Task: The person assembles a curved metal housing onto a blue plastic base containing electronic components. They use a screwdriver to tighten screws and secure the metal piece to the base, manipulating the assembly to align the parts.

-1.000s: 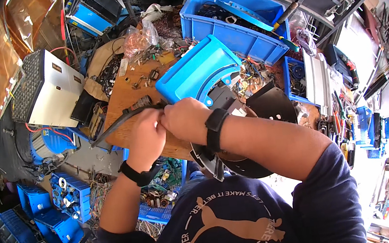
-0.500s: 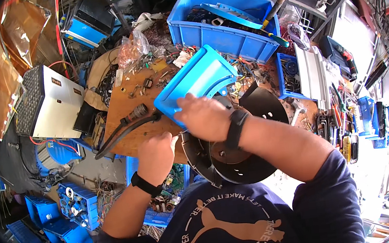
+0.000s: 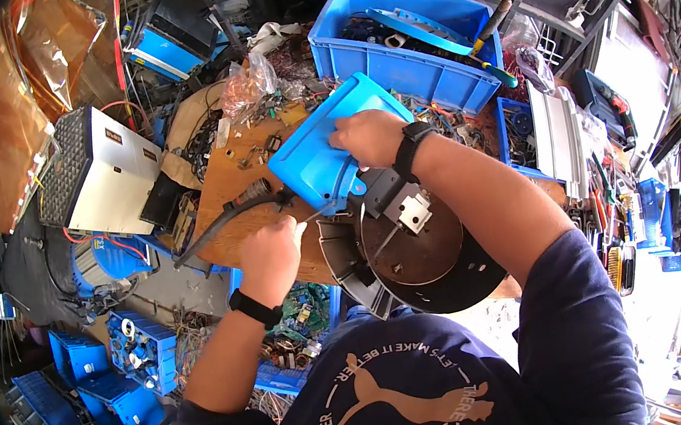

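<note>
The right hand (image 3: 369, 138) grips the top edge of a blue plastic cover (image 3: 331, 141), tilted above a round black metal housing (image 3: 418, 249). The left hand (image 3: 270, 252) is closed around a thin tool (image 3: 319, 212) beside a black cable (image 3: 225, 221) on the wooden bench (image 3: 221, 185).
</note>
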Demonstrator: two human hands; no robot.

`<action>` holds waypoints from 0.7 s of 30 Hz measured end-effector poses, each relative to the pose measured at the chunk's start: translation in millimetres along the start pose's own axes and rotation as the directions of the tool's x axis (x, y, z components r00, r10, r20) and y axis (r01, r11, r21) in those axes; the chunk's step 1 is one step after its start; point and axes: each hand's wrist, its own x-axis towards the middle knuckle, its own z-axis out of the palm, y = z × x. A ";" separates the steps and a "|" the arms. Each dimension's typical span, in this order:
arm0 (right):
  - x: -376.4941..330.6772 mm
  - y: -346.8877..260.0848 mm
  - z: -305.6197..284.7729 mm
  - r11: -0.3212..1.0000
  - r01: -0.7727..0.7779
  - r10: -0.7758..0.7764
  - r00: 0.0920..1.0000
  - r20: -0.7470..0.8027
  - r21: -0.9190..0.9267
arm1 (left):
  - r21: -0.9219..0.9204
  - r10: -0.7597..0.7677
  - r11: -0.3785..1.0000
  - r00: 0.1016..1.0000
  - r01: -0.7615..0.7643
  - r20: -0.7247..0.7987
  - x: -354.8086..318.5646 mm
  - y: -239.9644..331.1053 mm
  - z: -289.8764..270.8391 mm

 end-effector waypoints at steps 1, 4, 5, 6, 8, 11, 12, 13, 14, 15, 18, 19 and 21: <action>5.7 -0.1 0.3 0.999 -0.034 0.034 0.999 -0.012 0.022 | 0.001 -0.018 1.000 1.000 0.018 -0.008 2.7 -4.1 -0.3; 17.9 7.6 -5.7 0.998 0.026 -0.030 0.997 0.075 0.053 | -0.029 -0.012 1.000 1.000 0.013 0.016 7.2 -8.4 -5.8; 21.3 9.1 -7.2 0.997 -0.013 0.004 0.993 0.117 0.074 | -0.037 0.017 0.999 1.000 -0.018 -0.012 7.3 -7.1 -6.4; 23.9 10.3 -5.9 0.997 -0.012 0.002 0.992 0.129 0.071 | -0.050 0.000 0.999 1.000 -0.001 -0.007 6.1 -6.2 -5.0; 28.0 12.6 -3.2 0.998 -0.011 0.001 0.988 0.152 0.065 | -0.075 -0.030 0.997 1.000 0.031 0.004 3.9 -3.6 -2.5; 30.6 11.7 -3.2 0.996 -0.028 0.013 0.988 0.156 0.090 | -0.154 -0.035 0.987 0.998 0.041 0.042 -4.4 15.7 -3.4; 30.4 12.8 -3.6 0.995 -0.029 0.014 0.988 0.154 0.092 | -0.173 -0.069 0.981 0.993 0.084 0.091 -3.8 21.2 -1.6; 30.5 13.4 -3.5 0.995 -0.030 0.015 0.987 0.157 0.091 | -0.188 -0.058 0.979 0.990 0.081 0.128 -4.1 26.2 -2.9; 30.6 13.7 -3.0 0.995 -0.033 0.018 0.987 0.160 0.090 | -0.203 -0.044 0.976 0.985 0.078 0.165 -2.7 31.6 -5.9; 31.3 12.9 -2.9 0.995 -0.034 0.019 0.987 0.161 0.091 | -0.216 -0.035 0.973 0.981 0.077 0.192 -1.3 34.9 -5.4; 32.3 13.1 -4.3 0.997 -0.008 -0.005 0.987 0.160 0.079 | -0.242 -0.015 0.967 0.964 0.082 0.267 4.2 41.7 -2.5; 33.2 12.4 -4.9 0.997 -0.022 0.008 0.985 0.171 0.076 | -0.244 -0.015 0.966 0.958 0.089 0.288 6.9 42.3 -0.1; 34.7 10.5 -5.2 0.996 -0.049 0.034 0.980 0.195 0.072 | -0.277 -0.008 0.955 0.943 0.106 0.333 12.8 45.6 4.1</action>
